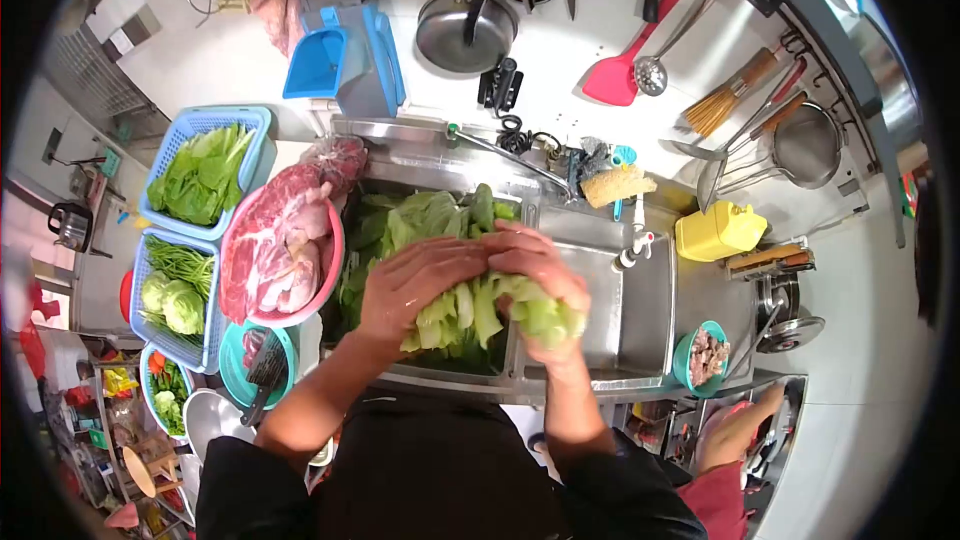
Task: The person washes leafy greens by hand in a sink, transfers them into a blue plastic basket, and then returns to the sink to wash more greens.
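Note:
My left hand [425, 283] and my right hand [540, 275] are wrapped together around a bunch of leafy greens [455, 318] above the sink. The cut ends of the pale stems point toward my body. My fingers curl over the top of the bunch and look wet. More loose leafy greens [375, 220] fill the left basin beneath and behind my hands. To the right, the steel basin [648, 315] shows its bare wall.
Left of the sink stand a pink basin [337, 275] of raw meat, blue baskets [212, 233] of vegetables and a teal bowl with a cleaver [268, 362]. A faucet [510, 158] crosses the sink's back. At right are a yellow jug [718, 232], a meat bowl [708, 358] and another person's arm [745, 425].

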`<act>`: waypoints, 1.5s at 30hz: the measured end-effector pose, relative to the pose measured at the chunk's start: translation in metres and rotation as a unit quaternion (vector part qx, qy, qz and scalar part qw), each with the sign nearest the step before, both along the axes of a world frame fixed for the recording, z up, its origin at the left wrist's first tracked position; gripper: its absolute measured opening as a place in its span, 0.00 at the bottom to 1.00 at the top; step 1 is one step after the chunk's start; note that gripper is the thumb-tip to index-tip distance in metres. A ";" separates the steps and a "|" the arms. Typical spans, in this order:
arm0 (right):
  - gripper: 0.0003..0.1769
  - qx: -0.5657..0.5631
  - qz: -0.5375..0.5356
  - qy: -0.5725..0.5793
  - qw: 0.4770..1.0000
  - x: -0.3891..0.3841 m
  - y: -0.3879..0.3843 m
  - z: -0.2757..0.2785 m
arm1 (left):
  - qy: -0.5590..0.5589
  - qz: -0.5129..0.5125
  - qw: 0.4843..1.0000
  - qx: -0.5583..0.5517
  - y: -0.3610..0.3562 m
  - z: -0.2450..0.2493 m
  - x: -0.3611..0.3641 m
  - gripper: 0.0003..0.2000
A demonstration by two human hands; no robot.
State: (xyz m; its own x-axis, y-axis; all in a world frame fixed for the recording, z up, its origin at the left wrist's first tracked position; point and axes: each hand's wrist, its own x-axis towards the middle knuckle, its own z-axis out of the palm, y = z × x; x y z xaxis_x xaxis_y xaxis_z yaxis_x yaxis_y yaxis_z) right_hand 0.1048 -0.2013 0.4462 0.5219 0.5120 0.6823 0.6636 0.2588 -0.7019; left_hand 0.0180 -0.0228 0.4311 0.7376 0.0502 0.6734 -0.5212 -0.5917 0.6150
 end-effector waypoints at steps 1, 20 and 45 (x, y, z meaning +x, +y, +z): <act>0.15 0.028 -0.015 -0.003 0.999 -0.001 0.005 -0.022 | 0.022 0.038 0.998 -0.046 -0.007 -0.052 0.000 0.18; 0.21 -0.185 -0.095 0.414 0.886 -0.007 0.023 -0.246 | 0.304 0.085 0.877 -0.361 -0.030 -0.254 0.005 0.19; 0.40 -0.261 0.090 0.586 0.762 0.048 0.031 -0.102 | 0.387 -0.097 0.774 -0.491 0.045 -0.197 0.031 0.23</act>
State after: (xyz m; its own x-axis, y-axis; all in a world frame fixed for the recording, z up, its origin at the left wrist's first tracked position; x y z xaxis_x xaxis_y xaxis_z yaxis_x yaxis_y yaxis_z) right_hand 0.1529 -0.1701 0.3444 0.5049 0.6890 -0.5199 -0.5120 -0.2459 -0.8231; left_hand 0.0489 0.0220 0.2343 0.9589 0.0960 -0.2671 0.2080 0.4025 0.8915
